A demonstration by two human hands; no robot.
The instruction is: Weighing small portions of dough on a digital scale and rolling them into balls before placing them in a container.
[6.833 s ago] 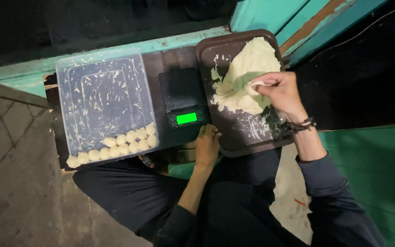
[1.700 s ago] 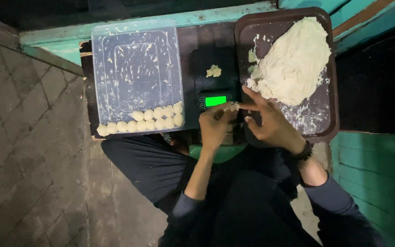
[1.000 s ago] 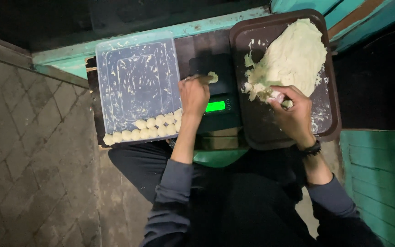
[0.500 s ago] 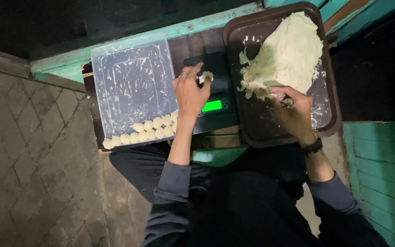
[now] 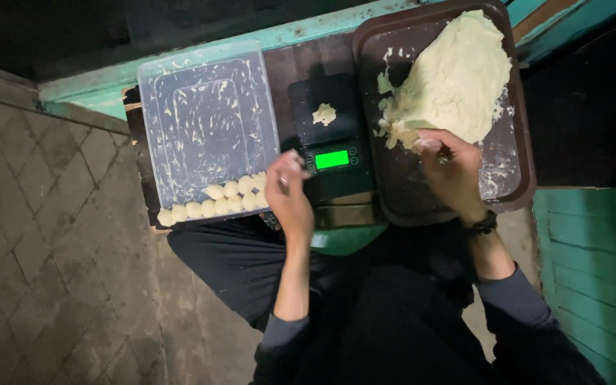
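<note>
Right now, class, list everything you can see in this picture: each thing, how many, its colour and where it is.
Dough mass: one, pale cream, on the brown tray.
Tray: one, brown, at right.
Scale: one, black with a lit green display, between tray and box.
Dough piece: one, cream, on the scale.
Box: one, clear plastic, at left.
Dough balls: about a dozen, cream, along the box's near edge.
Ledge: one, teal, behind the box.
Wristband: one, dark, on the right wrist.
Left hand: near the scale's display.
Right hand: pinching the dough mass.
</note>
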